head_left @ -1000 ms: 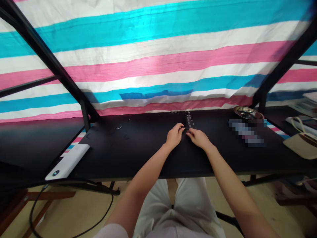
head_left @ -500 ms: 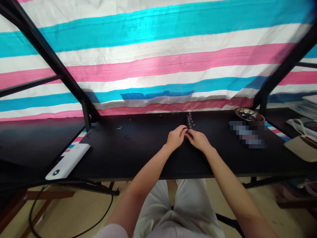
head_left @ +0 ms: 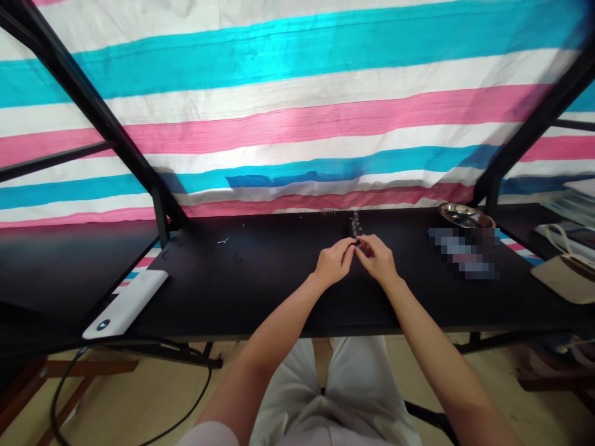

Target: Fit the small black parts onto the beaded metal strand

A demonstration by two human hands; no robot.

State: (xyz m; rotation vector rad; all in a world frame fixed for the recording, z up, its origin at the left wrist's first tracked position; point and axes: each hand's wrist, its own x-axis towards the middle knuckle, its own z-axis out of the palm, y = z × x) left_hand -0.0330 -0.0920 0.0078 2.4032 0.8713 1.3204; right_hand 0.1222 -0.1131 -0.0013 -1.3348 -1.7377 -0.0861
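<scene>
Over the black table, my left hand and my right hand meet at their fingertips. Both are closed in a pinch around a small dark piece, too small to name. Just beyond the fingers lies a cluster of small clear, round pieces on the table, partly hidden by my right hand. To its left, a short row of thin pale pieces lies at the table's back edge.
A shiny metal dish stands at the back right, with a blurred-out item before it. A beige bag is farther right. A white power strip-like bar lies at the left edge, near a black cable. Striped sheeting hangs behind.
My right hand has shifted slightly right and its fingers have lifted and spread a little. The small dark piece now shows between the fingertips.
</scene>
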